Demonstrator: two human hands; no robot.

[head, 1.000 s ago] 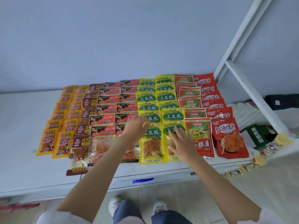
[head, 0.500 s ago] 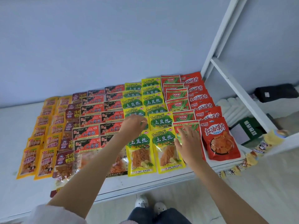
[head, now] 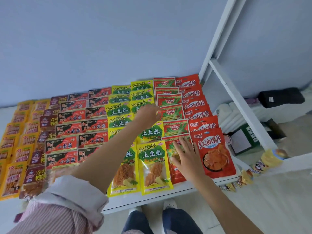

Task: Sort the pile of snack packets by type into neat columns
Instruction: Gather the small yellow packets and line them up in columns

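Judging by how things lie, the sorting looks nearly finished. At the far left of the white desk (head: 148, 199) two columns of orange packets (head: 11, 179) run back toward the wall, then a column of dark maroon packets (head: 36, 174), then two columns of black-and-red packets (head: 61, 160), all overlapped like tiles. Next come two columns of yellow potato-shred packets (head: 152, 166), partly hidden by the left forearm. The left hand (head: 148, 114) reaches over the upper part of that block with its fingers curled at the edge of a packet; its grip is too blurred to say whether it pinches anything. The right hand (head: 184, 154) lies flat, fingers spread and straight, pressing on the nearest red-and-green packet (head: 175, 173), holding nothing. Rightmost is the column of red chip packets (head: 213, 152), against the white frame post (head: 239, 98). No loose pile shows; what seems left is squaring edges, and the red-and-green column steps slightly askew
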